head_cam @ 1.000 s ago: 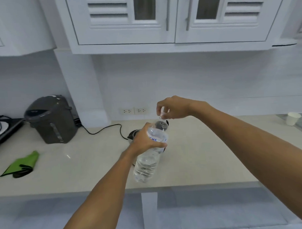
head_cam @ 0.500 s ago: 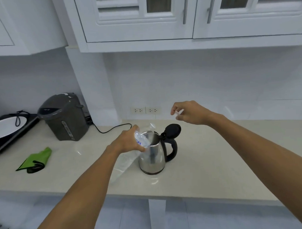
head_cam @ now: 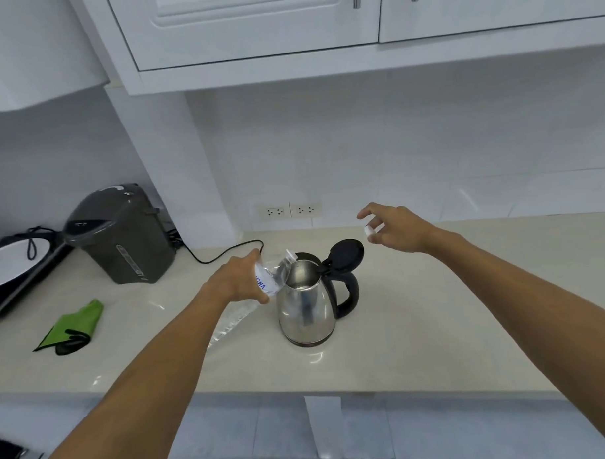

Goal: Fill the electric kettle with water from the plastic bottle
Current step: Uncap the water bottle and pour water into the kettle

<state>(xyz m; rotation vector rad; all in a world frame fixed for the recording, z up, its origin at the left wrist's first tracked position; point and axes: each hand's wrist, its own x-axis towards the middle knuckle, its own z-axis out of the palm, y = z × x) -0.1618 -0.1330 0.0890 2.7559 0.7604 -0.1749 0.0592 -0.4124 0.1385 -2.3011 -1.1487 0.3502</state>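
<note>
A steel electric kettle with a black handle stands on the beige counter, its black lid flipped up. My left hand grips a clear plastic bottle with a blue-lettered label, tipped steeply so its neck rests over the kettle's open mouth. The bottle's lower body is blurred beside my forearm. My right hand hovers above and right of the lid, pinching the small white bottle cap between the fingers.
A dark grey hot-water dispenser stands at the back left, its black cord running toward the kettle. A green cloth lies front left. A black cooktop with a white pan sits at the far left. Wall sockets are behind.
The bottle went from upright and uncapped to tipped over the kettle's mouth. My right hand has drifted right with the cap. The view has moved in closer.
</note>
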